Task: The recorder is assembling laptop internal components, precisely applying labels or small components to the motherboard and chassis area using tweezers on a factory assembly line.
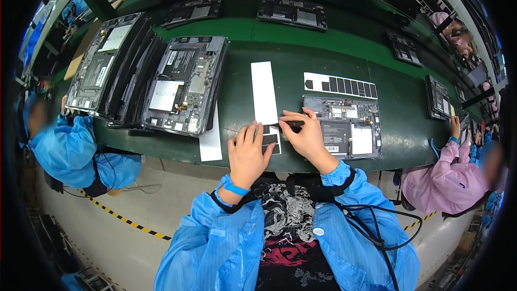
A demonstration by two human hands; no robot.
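A long white backing strip [264, 91] lies on the green bench in front of me, with black rectangular stickers [271, 139] at its near end. My left hand [247, 151] rests on that end, fingers spread flat. Pinched in my right hand [308, 139] is a slim black pointed tool [293, 124]; whether it is tweezers I cannot tell. Its tip points left at the strip, close to the upper sticker. Just right of that hand lies an opened tablet-like device [369, 112], its battery and circuit boards exposed. Beyond it is a second white sheet with black stickers [350, 86].
At the left stand tightly stacked opened devices [207, 64], partly over a white sheet [211, 145]. More opened devices [293, 11] lie along the far green line. One co-worker in blue [67, 143] sits left, another in pink [444, 172] right. A black cable [379, 245] loops beside my right arm.
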